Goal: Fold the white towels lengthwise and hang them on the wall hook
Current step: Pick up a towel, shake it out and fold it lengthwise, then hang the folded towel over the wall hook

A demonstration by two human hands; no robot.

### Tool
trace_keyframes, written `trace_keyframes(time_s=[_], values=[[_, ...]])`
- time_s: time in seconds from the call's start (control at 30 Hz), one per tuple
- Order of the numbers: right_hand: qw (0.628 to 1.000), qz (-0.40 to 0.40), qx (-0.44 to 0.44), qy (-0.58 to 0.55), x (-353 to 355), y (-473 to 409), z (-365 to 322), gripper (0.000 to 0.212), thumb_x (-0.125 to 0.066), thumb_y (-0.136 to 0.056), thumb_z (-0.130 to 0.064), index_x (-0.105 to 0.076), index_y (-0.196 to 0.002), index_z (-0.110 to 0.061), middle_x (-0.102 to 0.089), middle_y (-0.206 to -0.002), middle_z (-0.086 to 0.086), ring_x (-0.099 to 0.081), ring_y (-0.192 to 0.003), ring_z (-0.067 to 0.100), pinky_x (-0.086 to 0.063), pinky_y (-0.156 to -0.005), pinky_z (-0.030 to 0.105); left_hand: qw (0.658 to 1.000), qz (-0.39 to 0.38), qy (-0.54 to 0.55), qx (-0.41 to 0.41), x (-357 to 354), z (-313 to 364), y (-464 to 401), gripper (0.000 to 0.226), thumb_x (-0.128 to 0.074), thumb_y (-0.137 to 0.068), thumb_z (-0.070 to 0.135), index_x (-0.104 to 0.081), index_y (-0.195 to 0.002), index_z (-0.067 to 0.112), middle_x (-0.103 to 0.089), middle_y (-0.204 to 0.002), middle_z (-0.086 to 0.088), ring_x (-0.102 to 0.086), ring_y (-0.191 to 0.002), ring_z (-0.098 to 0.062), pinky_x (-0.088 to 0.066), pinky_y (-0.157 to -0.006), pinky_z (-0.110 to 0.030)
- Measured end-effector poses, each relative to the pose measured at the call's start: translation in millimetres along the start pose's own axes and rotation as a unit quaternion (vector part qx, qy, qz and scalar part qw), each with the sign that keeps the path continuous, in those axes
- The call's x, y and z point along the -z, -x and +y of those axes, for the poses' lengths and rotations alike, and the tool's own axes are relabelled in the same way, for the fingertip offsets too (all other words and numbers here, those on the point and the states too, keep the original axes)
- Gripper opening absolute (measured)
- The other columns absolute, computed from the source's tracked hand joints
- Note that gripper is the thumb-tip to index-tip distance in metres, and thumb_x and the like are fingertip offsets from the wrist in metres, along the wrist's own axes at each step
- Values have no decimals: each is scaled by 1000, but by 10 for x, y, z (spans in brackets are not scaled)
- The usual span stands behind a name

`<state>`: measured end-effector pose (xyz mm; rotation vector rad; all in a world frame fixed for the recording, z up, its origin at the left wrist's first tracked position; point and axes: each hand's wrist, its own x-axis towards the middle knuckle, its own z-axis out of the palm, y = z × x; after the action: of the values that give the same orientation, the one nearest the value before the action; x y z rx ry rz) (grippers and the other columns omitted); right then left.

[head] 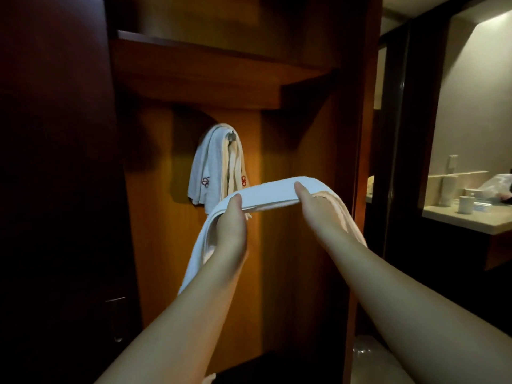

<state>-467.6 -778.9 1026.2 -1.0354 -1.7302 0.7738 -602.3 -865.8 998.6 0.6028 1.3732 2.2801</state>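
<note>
Left hand: curled round the folded white towel, thumb on top | right hand: the same towel is pinched, held level between both, ends drooping | towel is held just below and right of the wall hook | hook: hung towel is draped over it | far right of hook: cup is seen on counter.

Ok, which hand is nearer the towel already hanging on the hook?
Left. The left hand grips the folded towel just below the hanging towel; the right hand grips it further right.
</note>
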Motion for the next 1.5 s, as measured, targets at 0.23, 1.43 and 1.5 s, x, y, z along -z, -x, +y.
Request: trace_keyframes(time_s=[0.23,1.43,1.5], values=[[999,-38,-10,-4,-218,-396,-116,68,-37,-97,-69,-63,-134,-18,-59,-138,9,-55,-121,25,-34,-90,29,989,37,-117,-83,57,369,-434,22,-57,-90,53,-63,-100,34,-63,-89,15,-60,-88,-9,-46,-65,-28],[897,-157,44,-412,-2122,-3622,-600,69,-60,-74,-76,-64,-123,-27,-72,-113,7,-68,-109,27,-49,-103,50,961,102,-161,-201,-213,1308,-3252,53,-47,-100,50,-57,-133,11,-61,-130,-9,-54,-124,-26,-40,-110,-43],[899,-145,51,-411,-2160,-3739,-718,71,-60,-72,-75,-62,-126,-29,-70,-116,5,-64,-113,27,-47,-105,50,960,99,-153,-212,-255,1374,-3415,48,-48,-99,50,-57,-128,13,-60,-131,-9,-53,-124,-26,-39,-110,-41]])
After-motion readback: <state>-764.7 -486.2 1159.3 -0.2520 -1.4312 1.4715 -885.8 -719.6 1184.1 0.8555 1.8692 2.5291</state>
